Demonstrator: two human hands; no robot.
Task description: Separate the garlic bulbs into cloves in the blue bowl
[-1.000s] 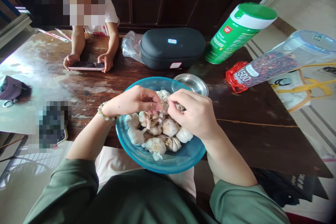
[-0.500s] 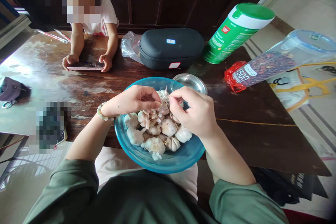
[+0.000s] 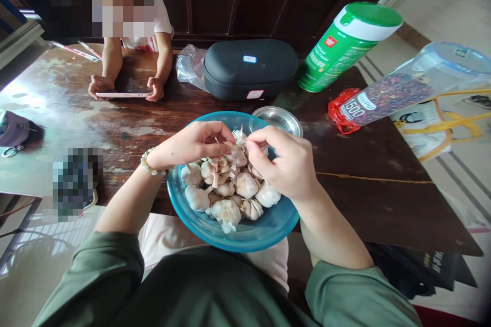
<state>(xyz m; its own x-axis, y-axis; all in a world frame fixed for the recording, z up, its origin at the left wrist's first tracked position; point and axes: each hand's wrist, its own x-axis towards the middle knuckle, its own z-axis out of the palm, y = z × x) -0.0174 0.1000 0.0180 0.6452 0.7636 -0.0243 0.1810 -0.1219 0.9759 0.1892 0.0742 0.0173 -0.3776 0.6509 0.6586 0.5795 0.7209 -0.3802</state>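
Observation:
A wide blue glass bowl (image 3: pixel 194 217) stands on the table close to me, heaped with several whole white garlic bulbs (image 3: pixel 246 185). Over its middle, my left hand (image 3: pixel 194 143) and my right hand (image 3: pixel 282 161) meet at a garlic bulb (image 3: pixel 238 155). Fingertips of both hands pinch its papery skin, and the fingers partly hide it. Torn skin pieces lie among the bulbs. A beaded bracelet (image 3: pixel 150 163) circles my left wrist.
A small steel dish (image 3: pixel 276 119) touches the bowl's far rim on the worn wooden table (image 3: pixel 115 133). Beyond stand a black zip case (image 3: pixel 250 69) and a green-capped canister (image 3: pixel 347 46). A clear jar (image 3: pixel 387 94) lies right. Across the table, a person holds a phone (image 3: pixel 123 94).
My hands stay together at the bulb, with only small finger shifts. The phone across the table now lies flatter.

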